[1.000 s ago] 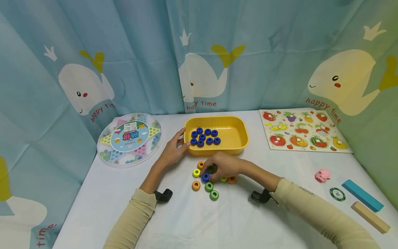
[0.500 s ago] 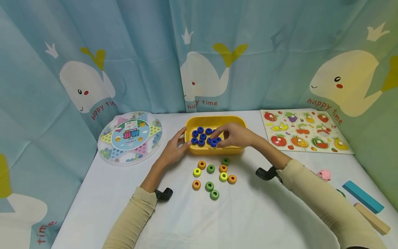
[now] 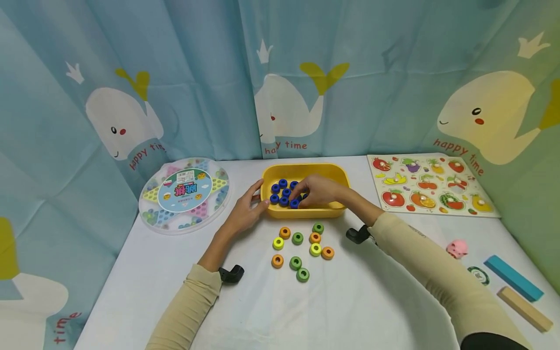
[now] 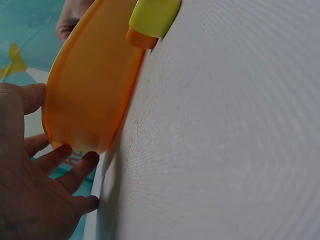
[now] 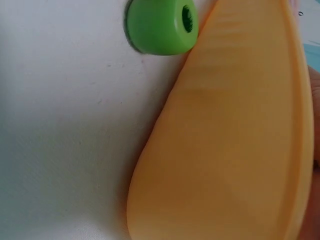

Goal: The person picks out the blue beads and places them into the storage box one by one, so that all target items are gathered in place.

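Note:
Several blue ring-shaped beads point(image 3: 274, 199) lie in the left half of a yellow plastic tray point(image 3: 337, 187). My left hand point(image 3: 243, 214) holds the tray's left end. In the left wrist view its thumb meets the rim while the spread fingers touch the outer wall. Reaching over the front rim, my right hand point(image 3: 319, 189) pinches a blue bead point(image 3: 295, 203) low inside the tray, among the others. Its fingers cover part of that cluster. The right wrist view shows mostly the tray's outer wall point(image 5: 225, 150), with this hand largely hidden behind it.
Loose green point(image 3: 303, 275), orange point(image 3: 277, 261) and yellow beads point(image 3: 278, 243) lie before the tray. A round Chinese checkers board point(image 3: 183, 194) is at left, a fruit puzzle board point(image 3: 430, 182) at right. Nearer are a pink pig point(image 3: 457, 248), a chip point(image 3: 478, 275) and two blocks point(image 3: 514, 278).
My right hand has carried a blue bead from the loose beads up into the tray, then shifted slightly left and down among the blue ones. My left hand stays at the tray's end.

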`<state>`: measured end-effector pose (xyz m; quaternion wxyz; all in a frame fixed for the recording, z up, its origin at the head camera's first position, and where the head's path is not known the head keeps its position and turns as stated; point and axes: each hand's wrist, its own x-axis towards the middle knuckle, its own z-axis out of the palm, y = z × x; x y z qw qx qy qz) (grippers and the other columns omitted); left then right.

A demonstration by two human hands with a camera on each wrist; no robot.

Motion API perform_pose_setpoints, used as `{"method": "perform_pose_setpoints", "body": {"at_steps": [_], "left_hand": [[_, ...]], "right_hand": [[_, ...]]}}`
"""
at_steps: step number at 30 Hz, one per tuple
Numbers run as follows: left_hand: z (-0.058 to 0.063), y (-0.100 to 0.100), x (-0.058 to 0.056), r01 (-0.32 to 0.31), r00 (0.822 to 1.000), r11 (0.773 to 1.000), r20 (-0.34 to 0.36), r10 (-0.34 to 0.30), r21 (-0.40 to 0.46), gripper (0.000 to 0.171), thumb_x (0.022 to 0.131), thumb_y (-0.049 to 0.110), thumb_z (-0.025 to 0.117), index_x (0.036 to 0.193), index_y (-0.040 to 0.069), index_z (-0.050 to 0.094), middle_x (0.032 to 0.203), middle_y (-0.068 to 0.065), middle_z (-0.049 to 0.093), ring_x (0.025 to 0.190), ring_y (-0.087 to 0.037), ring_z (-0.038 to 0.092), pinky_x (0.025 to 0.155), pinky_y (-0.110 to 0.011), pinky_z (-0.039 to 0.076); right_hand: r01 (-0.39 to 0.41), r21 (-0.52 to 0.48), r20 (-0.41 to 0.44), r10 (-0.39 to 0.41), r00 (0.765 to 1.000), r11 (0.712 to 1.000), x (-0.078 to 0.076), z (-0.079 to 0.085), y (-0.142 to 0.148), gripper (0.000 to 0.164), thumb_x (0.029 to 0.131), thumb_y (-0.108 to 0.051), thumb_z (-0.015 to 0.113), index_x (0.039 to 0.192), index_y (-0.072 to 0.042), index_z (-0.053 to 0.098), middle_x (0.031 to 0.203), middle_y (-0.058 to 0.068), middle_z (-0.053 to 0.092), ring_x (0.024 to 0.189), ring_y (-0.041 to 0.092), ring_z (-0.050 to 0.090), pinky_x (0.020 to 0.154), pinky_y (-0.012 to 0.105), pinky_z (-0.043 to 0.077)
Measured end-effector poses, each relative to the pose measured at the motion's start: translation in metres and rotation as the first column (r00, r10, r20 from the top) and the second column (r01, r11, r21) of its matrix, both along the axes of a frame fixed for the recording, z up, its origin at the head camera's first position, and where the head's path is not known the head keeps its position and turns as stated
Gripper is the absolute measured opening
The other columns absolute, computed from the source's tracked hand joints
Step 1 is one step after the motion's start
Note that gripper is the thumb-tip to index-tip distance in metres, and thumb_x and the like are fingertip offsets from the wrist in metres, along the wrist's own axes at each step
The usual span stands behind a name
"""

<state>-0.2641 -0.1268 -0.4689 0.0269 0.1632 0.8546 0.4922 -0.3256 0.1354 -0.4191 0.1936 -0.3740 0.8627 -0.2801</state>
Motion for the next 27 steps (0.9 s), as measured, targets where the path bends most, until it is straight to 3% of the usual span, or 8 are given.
{"method": "perform_pose_setpoints", "body": {"at_steps": [5, 11, 15, 23, 27], "left_hand": [[0.001, 0.000, 0.000, 0.002, 1.000, 1.000, -0.006, -0.002, -0.007, 0.069, 0.089, 0.051, 0.053, 0.148, 0.028, 0.023, 0.149, 0.009, 0.026, 0.123, -0.018, 0.044, 0.103, -0.039, 0.033], [0.001, 0.003, -0.001, 0.021, 1.000, 1.000, -0.009, -0.021, 0.000, 0.069, 0.090, 0.048, 0.053, 0.148, 0.027, 0.023, 0.148, 0.009, 0.027, 0.122, -0.017, 0.045, 0.102, -0.038, 0.033], [0.001, 0.005, -0.001, 0.028, 1.000, 1.000, -0.007, -0.028, -0.003, 0.067, 0.091, 0.046, 0.053, 0.148, 0.027, 0.023, 0.148, 0.009, 0.027, 0.122, -0.018, 0.045, 0.102, -0.039, 0.034], [0.002, 0.005, -0.001, 0.026, 1.000, 1.000, -0.017, -0.026, -0.008, 0.068, 0.090, 0.047, 0.053, 0.148, 0.026, 0.024, 0.148, 0.008, 0.027, 0.122, -0.019, 0.045, 0.103, -0.040, 0.033], [0.003, 0.004, -0.001, 0.013, 1.000, 0.999, -0.002, -0.013, -0.029, 0.065, 0.092, 0.042, 0.054, 0.148, 0.029, 0.023, 0.148, 0.007, 0.028, 0.122, -0.019, 0.045, 0.103, -0.040, 0.032]], "right_hand": [[-0.059, 0.028, -0.008, 0.059, 0.998, 0.998, -0.005, -0.005, -0.003, 0.020, 0.082, -0.016, 0.072, 0.101, -0.019, 0.073, 0.097, -0.011, 0.067, 0.091, 0.017, 0.057, 0.085, 0.031, 0.047], [-0.098, 0.087, -0.036, 0.101, 0.994, 0.991, -0.003, -0.008, -0.004, 0.019, 0.084, -0.018, 0.070, 0.103, -0.021, 0.072, 0.099, -0.014, 0.066, 0.094, 0.014, 0.055, 0.086, 0.029, 0.045], [-0.090, 0.119, -0.028, 0.094, 0.995, 0.989, 0.000, -0.008, -0.002, 0.020, 0.085, -0.019, 0.069, 0.104, -0.022, 0.072, 0.101, -0.014, 0.066, 0.098, 0.013, 0.055, 0.090, 0.030, 0.044], [-0.071, 0.099, -0.029, 0.074, 0.997, 0.993, 0.002, -0.008, 0.000, 0.020, 0.084, -0.020, 0.070, 0.104, -0.022, 0.072, 0.100, -0.012, 0.066, 0.091, 0.018, 0.055, 0.082, 0.029, 0.047], [-0.005, 0.060, -0.021, 0.007, 1.000, 0.998, 0.005, 0.003, 0.005, 0.022, 0.083, -0.020, 0.070, 0.105, -0.020, 0.072, 0.103, -0.006, 0.066, 0.087, 0.019, 0.057, 0.078, 0.031, 0.048]]}}
